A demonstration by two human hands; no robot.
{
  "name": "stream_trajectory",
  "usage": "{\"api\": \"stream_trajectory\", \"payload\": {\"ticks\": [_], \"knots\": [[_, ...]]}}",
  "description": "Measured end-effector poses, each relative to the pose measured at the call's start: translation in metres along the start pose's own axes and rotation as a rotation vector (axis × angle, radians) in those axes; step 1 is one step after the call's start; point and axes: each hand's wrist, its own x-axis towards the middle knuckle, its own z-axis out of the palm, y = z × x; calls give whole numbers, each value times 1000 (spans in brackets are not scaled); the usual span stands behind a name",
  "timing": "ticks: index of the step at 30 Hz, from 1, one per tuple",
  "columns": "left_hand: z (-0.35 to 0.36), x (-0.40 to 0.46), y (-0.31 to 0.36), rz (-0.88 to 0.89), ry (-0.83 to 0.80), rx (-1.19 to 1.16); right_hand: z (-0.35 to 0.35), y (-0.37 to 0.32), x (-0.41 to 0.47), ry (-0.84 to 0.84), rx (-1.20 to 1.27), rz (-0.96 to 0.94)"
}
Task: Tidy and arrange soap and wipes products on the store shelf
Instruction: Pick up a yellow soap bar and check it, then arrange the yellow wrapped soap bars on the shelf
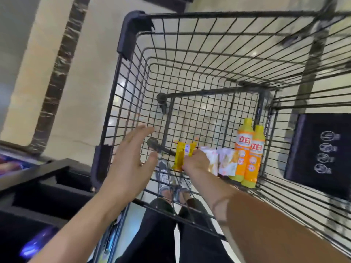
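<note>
Right hand point(195, 161): grip closed on a yellow packet point(182, 155), fingers curled round its right edge. The packet stands roughly upright, barcode label facing the camera, low inside the cart point(131, 76) near its floor.

Left hand point(131, 158): grip open, fingers straight and spread, thumb out toward the packet. It holds nothing. It sits just left of the packet, apart from it, over the cart's left side.

Just right of the right hand: two pale pouches point(221, 161) lying on the cart floor, side by side, partly hidden by the hand. Print too blurred to read.

Beyond the pouches: two orange bottles point(247, 154) with yellow caps, lying touching each other, caps pointing away from the person, against the cart's right wall.

Outside that wall hangs a dark panel point(321, 154) with four round pictograms.

Below the cart mesh: the person's dark trousers and light shoes point(167, 182). Pale tiled floor point(85, 92) with a dark marbled strip at left. Dark shelving point(38, 196) at lower left, blurred.
</note>
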Motion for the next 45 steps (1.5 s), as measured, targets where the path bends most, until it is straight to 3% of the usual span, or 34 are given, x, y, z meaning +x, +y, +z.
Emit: {"api": "stream_trajectory", "payload": {"ticks": [6, 10, 14, 19, 23, 32, 36, 41, 45], "knots": [[-1, -1, -1, -16, -41, 8, 2, -8, -5, -3, -100, 37], [-10, -6, 5, -14, -86, 43, -26, -16, -33, -163, -108, -6], [-32, -22, 24, -57, -98, 3, -82, -27, -92, -254, 3, -203], [-66, -64, 61, -48, -6, -50, -154, -36, -179, -231, 12, -533], [-75, -129, 82, -82, 220, -175, -193, -31, -239, -211, 64, -781], [-35, -322, 96, -138, 745, -444, -214, -4, -346, -512, -134, -1278], [-22, -426, 100, -170, 975, -448, -203, 22, -403, -641, -240, -1468], [-5, -534, 91, -242, 1412, -499, -166, 54, -488, -809, -323, -1644], [6, -610, 64, -327, 1532, -430, -125, 82, -564, -959, -365, -1722]]}}
